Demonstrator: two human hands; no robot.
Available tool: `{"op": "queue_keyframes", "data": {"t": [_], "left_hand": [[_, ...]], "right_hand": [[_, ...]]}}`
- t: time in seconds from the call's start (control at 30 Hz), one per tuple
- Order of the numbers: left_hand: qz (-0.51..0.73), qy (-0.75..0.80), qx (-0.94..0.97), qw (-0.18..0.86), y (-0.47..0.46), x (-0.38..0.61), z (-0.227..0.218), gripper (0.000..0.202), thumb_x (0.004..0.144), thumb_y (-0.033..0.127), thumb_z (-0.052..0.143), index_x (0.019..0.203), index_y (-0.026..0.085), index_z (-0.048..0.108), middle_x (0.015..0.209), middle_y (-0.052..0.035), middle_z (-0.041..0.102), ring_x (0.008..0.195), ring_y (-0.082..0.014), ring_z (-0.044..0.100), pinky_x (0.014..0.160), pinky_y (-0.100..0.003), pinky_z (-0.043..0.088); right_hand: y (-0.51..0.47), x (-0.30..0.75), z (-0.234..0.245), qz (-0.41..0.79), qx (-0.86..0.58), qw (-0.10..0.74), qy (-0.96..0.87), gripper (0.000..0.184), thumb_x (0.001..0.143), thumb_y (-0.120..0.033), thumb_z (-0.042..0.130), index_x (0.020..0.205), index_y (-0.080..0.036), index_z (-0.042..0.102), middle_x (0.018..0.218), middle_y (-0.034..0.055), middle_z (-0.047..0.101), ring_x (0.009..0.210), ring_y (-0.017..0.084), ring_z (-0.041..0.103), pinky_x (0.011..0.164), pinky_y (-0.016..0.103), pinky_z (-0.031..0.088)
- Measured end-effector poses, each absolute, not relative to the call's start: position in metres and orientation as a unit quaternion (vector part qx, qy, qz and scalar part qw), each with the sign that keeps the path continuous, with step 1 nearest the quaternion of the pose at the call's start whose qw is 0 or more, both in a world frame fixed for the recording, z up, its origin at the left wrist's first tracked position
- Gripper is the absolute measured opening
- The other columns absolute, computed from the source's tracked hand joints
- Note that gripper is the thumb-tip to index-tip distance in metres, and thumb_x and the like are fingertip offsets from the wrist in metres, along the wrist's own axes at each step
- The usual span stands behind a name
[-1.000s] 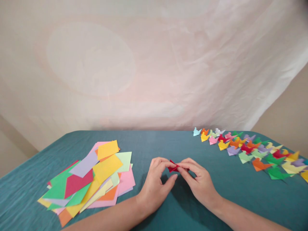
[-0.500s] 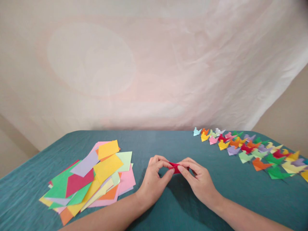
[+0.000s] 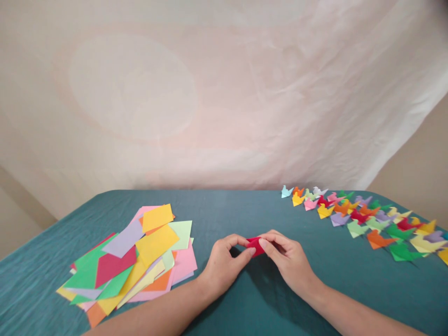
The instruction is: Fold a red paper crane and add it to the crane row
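A small piece of folded red paper (image 3: 255,246) is held between my two hands, above the middle of the table. My left hand (image 3: 226,261) pinches its left end between thumb and fingers. On its right end, my right hand (image 3: 287,256) grips with the thumb in front and the fingers curled behind. Much of the paper is covered by the fingertips, so its full folded shape is hidden.
Loose coloured paper sheets (image 3: 157,245) lie in an overlapping pile on the left. Rows of folded paper birds (image 3: 357,227) stand on the right. A teal cloth (image 3: 224,210) covers the table, and a pale sheet (image 3: 224,93) hangs behind it.
The red paper has tilted and shows more of its front face. My left fingers have shifted slightly lower; the pile and the birds look the same.
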State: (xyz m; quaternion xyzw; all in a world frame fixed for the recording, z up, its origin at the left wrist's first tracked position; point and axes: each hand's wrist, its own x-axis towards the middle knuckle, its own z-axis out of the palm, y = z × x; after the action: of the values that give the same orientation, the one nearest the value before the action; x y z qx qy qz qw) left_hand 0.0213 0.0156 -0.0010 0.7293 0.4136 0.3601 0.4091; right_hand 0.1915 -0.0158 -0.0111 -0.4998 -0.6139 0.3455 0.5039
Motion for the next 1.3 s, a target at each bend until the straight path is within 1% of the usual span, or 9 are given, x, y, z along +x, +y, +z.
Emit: {"op": "queue_keyframes", "data": {"t": [0.17,0.4,0.5,0.6,0.73,0.93,1.03,1.13,1.3], "left_hand": [[0.351,0.422,0.723,0.42,0.016,0.022,-0.002,0.013,0.078,0.028,0.06,0.078,0.017,0.068,0.081,-0.001,0.069,0.077,-0.0163,0.061,0.073,-0.026,0.045],[0.317,0.453,0.713,0.431,0.016,0.022,-0.001,0.017,0.076,0.03,0.06,0.074,0.015,0.068,0.07,-0.0011,0.066,0.065,-0.0145,0.058,0.063,-0.024,0.043],[0.329,0.441,0.703,0.45,0.015,0.024,0.0,0.012,0.073,0.026,0.062,0.071,0.014,0.063,0.069,-0.0012,0.065,0.065,-0.0133,0.058,0.063,-0.022,0.042],[0.351,0.422,0.684,0.48,0.016,0.025,0.0,0.014,0.071,0.022,0.064,0.079,0.014,0.055,0.07,-0.0008,0.065,0.066,-0.0129,0.059,0.063,-0.022,0.043],[0.342,0.418,0.681,0.495,0.017,0.024,-0.003,0.025,0.076,0.025,0.061,0.098,0.015,0.052,0.072,-0.0002,0.066,0.064,-0.0121,0.059,0.063,-0.022,0.043],[0.327,0.382,0.698,0.509,0.016,0.024,-0.002,0.02,0.083,0.03,0.054,0.088,0.012,0.061,0.08,-0.0046,0.067,0.073,-0.0143,0.061,0.069,-0.023,0.046],[0.322,0.389,0.713,0.487,0.015,0.023,-0.001,0.021,0.085,0.03,0.051,0.084,0.013,0.063,0.079,-0.0037,0.067,0.073,-0.0144,0.06,0.068,-0.023,0.045],[0.313,0.404,0.743,0.432,0.016,0.022,-0.002,0.02,0.085,0.028,0.05,0.08,0.016,0.065,0.077,-0.0019,0.066,0.074,-0.0147,0.059,0.07,-0.024,0.044],[0.31,0.409,0.799,0.312,0.019,0.022,-0.005,0.015,0.082,0.022,0.054,0.071,0.02,0.065,0.08,0.0004,0.065,0.085,-0.0164,0.057,0.084,-0.03,0.04]], "right_hand": [[-0.015,0.19,-0.01,0.377,-0.501,0.515,-0.584,0.023,0.086,-0.036,0.053,0.086,-0.018,0.068,0.074,0.0006,0.06,0.068,0.013,0.053,0.061,0.022,0.042],[-0.013,0.19,-0.013,0.414,-0.498,0.507,-0.568,0.026,0.084,-0.039,0.055,0.076,-0.016,0.065,0.07,0.0004,0.057,0.066,0.013,0.05,0.061,0.023,0.04],[-0.012,0.19,-0.015,0.415,-0.499,0.505,-0.568,0.027,0.083,-0.04,0.056,0.075,-0.016,0.064,0.07,0.0009,0.057,0.066,0.014,0.05,0.062,0.024,0.04],[-0.012,0.191,-0.015,0.415,-0.503,0.502,-0.569,0.027,0.083,-0.04,0.055,0.074,-0.016,0.063,0.069,0.0009,0.057,0.065,0.014,0.049,0.061,0.025,0.039],[-0.012,0.191,-0.016,0.41,-0.508,0.495,-0.574,0.026,0.084,-0.04,0.054,0.074,-0.016,0.062,0.069,0.0005,0.056,0.064,0.013,0.049,0.06,0.025,0.038],[-0.012,0.192,-0.017,0.393,-0.517,0.479,-0.59,0.025,0.084,-0.038,0.054,0.07,-0.017,0.06,0.066,-0.0009,0.055,0.063,0.013,0.048,0.06,0.025,0.038],[-0.012,0.192,-0.016,0.382,-0.527,0.469,-0.597,0.024,0.084,-0.036,0.054,0.069,-0.017,0.06,0.065,-0.001,0.054,0.063,0.013,0.048,0.06,0.025,0.038],[-0.011,0.193,-0.014,0.374,-0.529,0.454,-0.613,0.022,0.084,-0.032,0.052,0.07,-0.018,0.061,0.067,-0.0007,0.055,0.064,0.013,0.05,0.061,0.025,0.039],[-0.005,0.198,-0.01,0.347,-0.509,0.393,-0.683,0.02,0.084,-0.026,0.052,0.068,-0.018,0.062,0.069,-0.0003,0.058,0.067,0.014,0.054,0.065,0.026,0.04]]}}
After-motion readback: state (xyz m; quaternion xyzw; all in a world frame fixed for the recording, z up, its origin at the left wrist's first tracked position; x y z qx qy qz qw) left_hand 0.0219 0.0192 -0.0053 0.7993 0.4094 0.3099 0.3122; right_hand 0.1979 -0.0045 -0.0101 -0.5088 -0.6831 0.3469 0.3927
